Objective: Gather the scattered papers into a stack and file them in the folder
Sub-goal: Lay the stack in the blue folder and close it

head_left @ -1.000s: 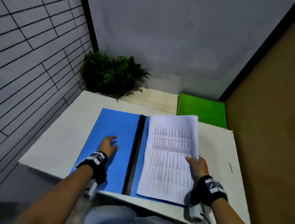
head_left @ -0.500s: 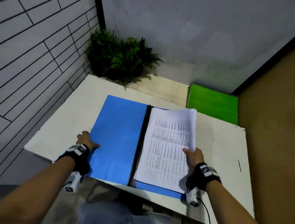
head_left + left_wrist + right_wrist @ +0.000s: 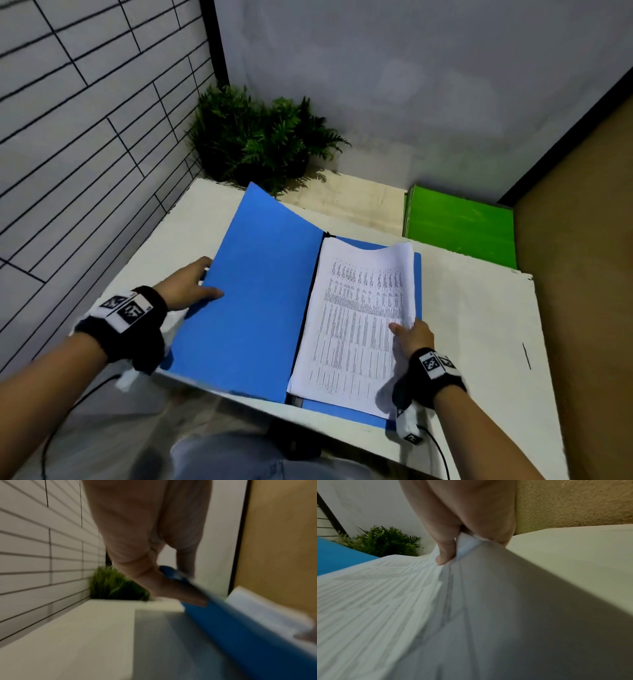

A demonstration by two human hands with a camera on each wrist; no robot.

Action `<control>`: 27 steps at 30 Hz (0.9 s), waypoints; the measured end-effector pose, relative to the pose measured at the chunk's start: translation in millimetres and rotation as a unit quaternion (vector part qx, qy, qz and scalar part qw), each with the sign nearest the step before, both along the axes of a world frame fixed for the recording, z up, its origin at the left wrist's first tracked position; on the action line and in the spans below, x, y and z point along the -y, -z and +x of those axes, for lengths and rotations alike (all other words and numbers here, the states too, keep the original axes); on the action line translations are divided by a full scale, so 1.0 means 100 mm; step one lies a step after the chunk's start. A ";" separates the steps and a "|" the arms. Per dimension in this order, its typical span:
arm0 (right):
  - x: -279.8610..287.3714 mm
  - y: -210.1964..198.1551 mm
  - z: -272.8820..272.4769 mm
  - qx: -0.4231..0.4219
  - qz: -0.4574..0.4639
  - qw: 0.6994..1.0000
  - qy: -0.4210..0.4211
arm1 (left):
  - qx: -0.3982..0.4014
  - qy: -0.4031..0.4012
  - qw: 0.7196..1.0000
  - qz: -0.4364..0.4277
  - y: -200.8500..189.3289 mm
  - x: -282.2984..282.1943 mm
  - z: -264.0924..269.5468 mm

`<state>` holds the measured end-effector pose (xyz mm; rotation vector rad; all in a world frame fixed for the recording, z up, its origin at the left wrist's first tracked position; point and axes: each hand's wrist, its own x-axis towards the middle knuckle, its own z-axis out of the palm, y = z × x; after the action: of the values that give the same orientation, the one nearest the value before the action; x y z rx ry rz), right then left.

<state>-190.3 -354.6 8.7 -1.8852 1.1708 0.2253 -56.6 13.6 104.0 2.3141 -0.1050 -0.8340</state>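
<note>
1. Blue folder (image 3: 253, 308): lies open on the white worktop (image 3: 479, 329), black spine running down its middle. Its left cover is raised off the worktop along the outer edge and curves upward toward the far corner.
2. Left hand (image 3: 186, 286): grips the outer edge of the left cover, thumb on the inner blue face and fingers (image 3: 186, 562) curled behind the cover. The left wrist view, though blurred, shows the blue edge pinched between thumb and fingers.
3. Stack of papers (image 3: 359, 329): printed sheets with dense columns of text, resting on the right half of the folder, left edge close beside the spine. The right edge is lifted and bowed, with the far right corner curling up.
4. Right hand (image 3: 412, 337): holds the right edge of the stack near its middle. In the right wrist view the thumb presses on top of the sheets and the fingers (image 3: 496, 520) close beneath, clamping several sheets together.
5. Green folder (image 3: 459, 226): lies flat at the far right of the worktop, well apart from the blue folder.
6. Potted fern (image 3: 260, 137): stands in the far corner, just beyond the raised cover.
7. Black wrist straps with printed markers sit on both wrists.
</note>
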 end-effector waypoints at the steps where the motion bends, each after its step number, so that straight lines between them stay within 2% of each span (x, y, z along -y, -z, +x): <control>1: -0.01 -0.01 0.00 -0.007 -0.001 1.000 -0.001 | -0.034 0.020 0.996 -0.081 -0.23 0.07 -0.07; 3: 0.00 -0.02 0.00 -0.016 -0.002 1.000 -0.001 | -0.135 0.072 0.959 -0.238 -0.67 0.25 -0.25; 4: 0.01 -0.04 0.00 -0.022 -0.006 1.000 -0.004 | -0.166 0.091 0.940 -0.282 -0.77 0.34 -0.29; 5: 0.02 -0.06 -0.01 -0.023 -0.013 1.000 -0.009 | -0.177 0.096 0.929 -0.312 -0.82 0.45 -0.33; 7: 0.05 -0.10 -0.03 -0.031 -0.020 0.999 -0.016 | -0.156 0.062 0.936 -0.308 -0.65 0.70 -0.34; 9: 0.08 -0.08 -0.05 -0.031 -0.012 0.999 -0.028 | -0.073 0.017 0.972 -0.221 -0.23 0.95 -0.29; 11: 0.13 -0.02 -0.07 -0.025 0.010 0.999 -0.046 | -0.052 0.054 0.992 -0.105 0.23 1.17 -0.32; 13: 0.18 0.02 -0.09 0.019 0.080 0.996 -0.040 | -0.082 0.100 0.991 -0.027 0.60 1.38 -0.47; 14: 0.22 0.07 -0.11 0.034 0.152 0.988 -0.014 | -0.076 0.113 0.991 0.011 0.75 1.47 -0.55; 16: 0.29 0.11 -0.15 0.048 0.314 0.947 0.040 | -0.026 0.100 0.991 0.085 0.90 1.66 -0.65; 18: 0.40 0.27 -0.15 0.042 0.335 0.940 0.054 | 0.001 0.088 0.988 0.126 0.98 1.80 -0.70; 20: 0.32 0.17 -0.14 0.005 0.278 0.960 0.031 | 0.009 0.078 0.985 0.150 0.99 1.88 -0.74; 22: 0.17 -0.05 -0.11 -0.080 0.101 0.989 -0.067 | 0.022 0.070 0.981 0.177 1.05 1.92 -0.76; 24: 0.12 0.00 -0.12 -0.138 -0.066 0.979 -0.137 | 0.029 0.071 0.975 0.208 1.08 1.95 -0.78; 27: 0.00 0.05 -0.09 -0.147 -0.091 0.983 -0.069 | 0.031 0.079 0.971 0.223 1.10 2.00 -0.80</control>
<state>-199.4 -354.5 3.7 -2.1495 1.2919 0.5026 -137.1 -186.1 -6.1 2.7843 -0.1413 -0.9408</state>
